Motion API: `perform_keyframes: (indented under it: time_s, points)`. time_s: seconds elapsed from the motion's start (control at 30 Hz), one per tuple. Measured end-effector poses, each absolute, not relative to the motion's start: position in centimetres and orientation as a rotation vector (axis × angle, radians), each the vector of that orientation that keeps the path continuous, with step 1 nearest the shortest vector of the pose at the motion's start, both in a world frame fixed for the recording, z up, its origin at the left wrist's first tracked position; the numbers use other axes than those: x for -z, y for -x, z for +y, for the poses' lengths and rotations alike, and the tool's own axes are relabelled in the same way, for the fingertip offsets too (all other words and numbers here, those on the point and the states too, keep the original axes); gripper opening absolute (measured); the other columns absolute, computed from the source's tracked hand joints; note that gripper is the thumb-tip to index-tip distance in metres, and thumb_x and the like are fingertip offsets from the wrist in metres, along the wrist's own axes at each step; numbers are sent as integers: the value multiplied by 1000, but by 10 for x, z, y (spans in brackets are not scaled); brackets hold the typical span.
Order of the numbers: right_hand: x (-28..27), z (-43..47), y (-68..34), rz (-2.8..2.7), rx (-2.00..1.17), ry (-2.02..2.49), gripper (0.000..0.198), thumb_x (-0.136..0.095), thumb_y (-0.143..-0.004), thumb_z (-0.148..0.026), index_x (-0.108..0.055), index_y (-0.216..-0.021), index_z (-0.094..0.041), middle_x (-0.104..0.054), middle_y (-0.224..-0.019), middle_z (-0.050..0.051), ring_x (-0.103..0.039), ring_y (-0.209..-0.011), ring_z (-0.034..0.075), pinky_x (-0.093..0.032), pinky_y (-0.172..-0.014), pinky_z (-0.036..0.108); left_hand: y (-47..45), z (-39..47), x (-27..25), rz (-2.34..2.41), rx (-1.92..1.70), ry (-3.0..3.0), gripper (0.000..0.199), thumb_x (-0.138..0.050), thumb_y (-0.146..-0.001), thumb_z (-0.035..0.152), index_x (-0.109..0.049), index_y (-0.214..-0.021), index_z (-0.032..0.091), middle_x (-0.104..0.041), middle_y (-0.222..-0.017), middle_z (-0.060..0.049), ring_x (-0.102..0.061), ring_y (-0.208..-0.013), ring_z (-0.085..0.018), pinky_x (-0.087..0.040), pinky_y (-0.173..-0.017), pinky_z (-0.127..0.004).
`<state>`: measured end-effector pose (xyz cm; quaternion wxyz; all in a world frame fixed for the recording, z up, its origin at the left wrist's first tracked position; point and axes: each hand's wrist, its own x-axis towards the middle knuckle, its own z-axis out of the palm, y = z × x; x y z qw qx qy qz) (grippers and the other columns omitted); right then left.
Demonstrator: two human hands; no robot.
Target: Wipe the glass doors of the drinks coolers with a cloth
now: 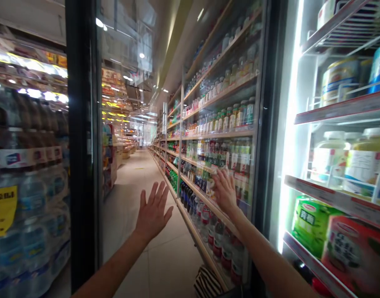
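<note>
**Glass door (177, 145) right in front of you, stuff crammed in all around**

So the door is dead ahead, with a black frame (81, 124) running up both sides of the pane. Your left hand (151, 217) is up at the glass, palm away from you, fingers a bit apart and thumb sticking out. Your right hand (223, 190) is higher and further right, fingers slightly bent and close together. It's blurry, and there's something pale round the fingertips, so I can't tell if you're pinching anything there. Can't tell for sure if either palm touches the pane either.

Your right forearm cuts across the lower right part of the frame, so it blocks some of the view. Just beside that, the lit fridge (332, 198) has cans (340, 80) up top, white-capped bottles (329, 157) below, then a green pack (314, 223) next to a red pack (354, 252).

Over on your left, wrapped water bottles (31, 231) are piled up near the frame, with a yellow sign (5, 209) in front. In the pane you get long shelves (221, 135) of drinks beside a pale floor (127, 231). Some stripy thing (205, 283) pokes in at the bottom.
</note>
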<state>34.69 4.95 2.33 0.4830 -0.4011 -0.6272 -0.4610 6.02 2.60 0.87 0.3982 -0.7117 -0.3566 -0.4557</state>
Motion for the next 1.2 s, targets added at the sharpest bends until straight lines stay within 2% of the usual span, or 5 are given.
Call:
perform_keyframes:
  time_s: [0.33,0.57,0.83,1.03,1.2]
  points:
    - [-45,46,-335,-1417,1101,1013,46,-38,-87,-30,-43,-132,-20,-40,-140,10,-25,-135,27,-22,-109,48,-59,28,-8,-890,1140,1795,71,-45,-85,42,-12,-144,21,-36,-141,-10,-21,-136,-23,-3,-114,-47]
    - [-73,60,-363,-953,927,1128,47,-28,-91,-32,-43,-132,-16,-39,-139,16,-28,-134,27,-26,-104,55,-55,18,-14,-818,1187,1821,56,-43,-86,35,-30,-138,18,-43,-137,-12,-28,-134,-23,-13,-112,-46]
    - [-87,58,-347,-1236,1091,969,33,-42,-88,-34,-59,-115,-26,-55,-126,5,-40,-127,23,-20,-107,53,-54,21,-103,-810,1281,1691,59,-43,-85,34,-26,-139,18,-35,-143,-13,-25,-135,-25,-15,-111,-47]
    - [-137,64,-381,-747,764,1089,54,-31,-85,-28,-42,-132,-5,-48,-130,21,-38,-127,30,-30,-101,55,-38,41,-146,-833,1297,1546,62,-40,-85,40,-26,-139,13,-30,-145,-16,-21,-137,-27,-13,-111,-49]
    - [-132,65,-343,-1200,1030,948,49,-32,-85,-25,-44,-132,-14,-47,-134,12,-30,-133,23,-26,-107,47,-37,47,-145,-834,1295,1530,62,-35,-86,41,-26,-139,11,-29,-145,-16,-19,-137,-27,-9,-112,-49]
